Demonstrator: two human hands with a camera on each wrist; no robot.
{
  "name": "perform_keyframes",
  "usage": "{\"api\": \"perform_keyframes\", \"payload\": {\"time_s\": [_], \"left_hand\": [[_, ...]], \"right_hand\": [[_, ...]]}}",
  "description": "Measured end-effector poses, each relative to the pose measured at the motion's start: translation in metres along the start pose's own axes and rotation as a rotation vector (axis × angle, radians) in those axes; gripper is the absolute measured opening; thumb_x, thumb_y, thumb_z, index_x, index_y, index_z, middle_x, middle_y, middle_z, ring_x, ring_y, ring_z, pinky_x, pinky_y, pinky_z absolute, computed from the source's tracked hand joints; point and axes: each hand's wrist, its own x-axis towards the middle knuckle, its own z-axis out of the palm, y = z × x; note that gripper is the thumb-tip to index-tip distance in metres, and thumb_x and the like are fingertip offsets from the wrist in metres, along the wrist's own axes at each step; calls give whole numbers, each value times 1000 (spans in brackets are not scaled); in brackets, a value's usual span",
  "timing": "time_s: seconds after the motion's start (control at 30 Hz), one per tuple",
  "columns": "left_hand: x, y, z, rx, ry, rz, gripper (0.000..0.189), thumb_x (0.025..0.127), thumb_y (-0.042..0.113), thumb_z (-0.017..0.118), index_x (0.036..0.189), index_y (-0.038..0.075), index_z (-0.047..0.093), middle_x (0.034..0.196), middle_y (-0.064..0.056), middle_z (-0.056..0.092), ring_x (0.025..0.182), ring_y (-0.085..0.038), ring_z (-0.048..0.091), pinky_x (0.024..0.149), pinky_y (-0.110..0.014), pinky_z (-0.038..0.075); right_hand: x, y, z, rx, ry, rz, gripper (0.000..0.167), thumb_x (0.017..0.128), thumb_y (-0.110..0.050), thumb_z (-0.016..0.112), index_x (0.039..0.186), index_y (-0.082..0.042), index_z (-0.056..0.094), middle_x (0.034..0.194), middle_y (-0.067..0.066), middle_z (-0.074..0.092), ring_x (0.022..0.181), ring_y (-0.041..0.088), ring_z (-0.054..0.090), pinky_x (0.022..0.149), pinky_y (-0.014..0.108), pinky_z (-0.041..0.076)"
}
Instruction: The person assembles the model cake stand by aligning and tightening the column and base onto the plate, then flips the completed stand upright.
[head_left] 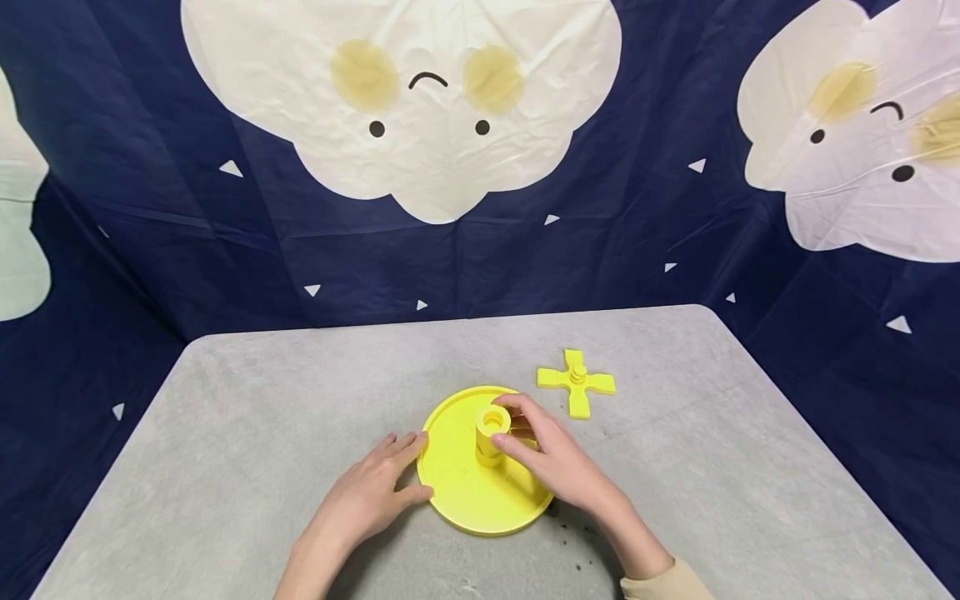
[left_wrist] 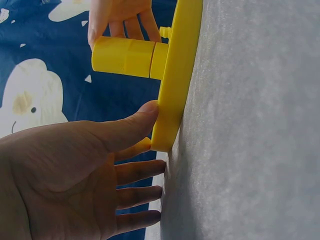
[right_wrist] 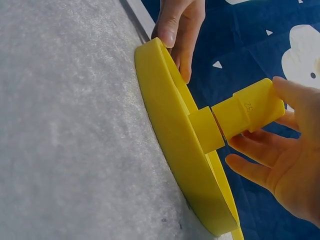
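A round yellow tray (head_left: 468, 504) with a raised rim lies on the table, with a short yellow post (right_wrist: 206, 129) standing at its middle. On top of the post sits a yellow hollow cylinder (head_left: 485, 444), upright; the right wrist view shows a thin dark seam between the two. My right hand (head_left: 558, 462) pinches this cylinder near its upper end, thumb and fingers on opposite sides. At the tray's left edge, my left hand (head_left: 366, 493) touches the rim with thumb and index finger, its other fingers stretched out beside the tray.
A yellow cross-shaped piece (head_left: 577, 382) with a small stud in its centre lies behind the tray to the right. The grey table (head_left: 285, 400) ends at a dark blue curtain (head_left: 360, 258) with white cloud pictures, which hangs along the back and sides.
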Motion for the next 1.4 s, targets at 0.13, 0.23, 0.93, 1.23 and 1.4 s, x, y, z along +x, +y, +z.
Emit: {"api": "perform_keyframes", "payload": {"time_s": [0.13, 0.23, 0.93, 1.23, 1.4], "left_hand": [[0, 0, 0, 1, 3, 2, 75, 89, 42, 78, 154, 16, 50, 159, -12, 50, 152, -43, 37, 115, -68, 39], [0, 0, 0, 1, 5, 3, 75, 89, 42, 78, 154, 16, 50, 159, -12, 50, 152, -43, 37, 115, -68, 39], [0, 0, 0, 0, 4, 4, 75, 89, 43, 77, 154, 16, 50, 160, -12, 49, 152, -43, 37, 115, -68, 39], [-1, -1, 0, 0, 11, 13, 76, 89, 42, 78, 154, 15, 50, 160, -12, 49, 152, -43, 37, 116, -67, 38], [0, 0, 0, 3, 11, 13, 76, 89, 43, 77, 154, 15, 50, 159, -12, 49, 152, -43, 37, 117, -67, 38]], "right_hand": [[-1, -2, 0, -18, -25, 15, 54, 105, -42, 57, 155, -25, 44, 155, 0, 52, 133, 15, 60, 113, 40, 52], [-1, -2, -1, -27, -47, 30, 53, 107, -44, 53, 157, -28, 42, 159, -4, 47, 134, 14, 59, 112, 40, 53], [-1, -1, -3, -89, -13, 28, 53, 104, -46, 57, 152, -23, 50, 148, -4, 59, 124, 15, 64, 108, 43, 55], [0, 1, -5, -154, 73, 21, 48, 103, -42, 61, 144, -18, 59, 118, -4, 70, 106, 12, 67, 96, 33, 59], [-1, 0, -4, -89, -16, 44, 58, 102, -47, 62, 153, -23, 48, 147, -5, 59, 125, 14, 65, 108, 41, 55]]}}
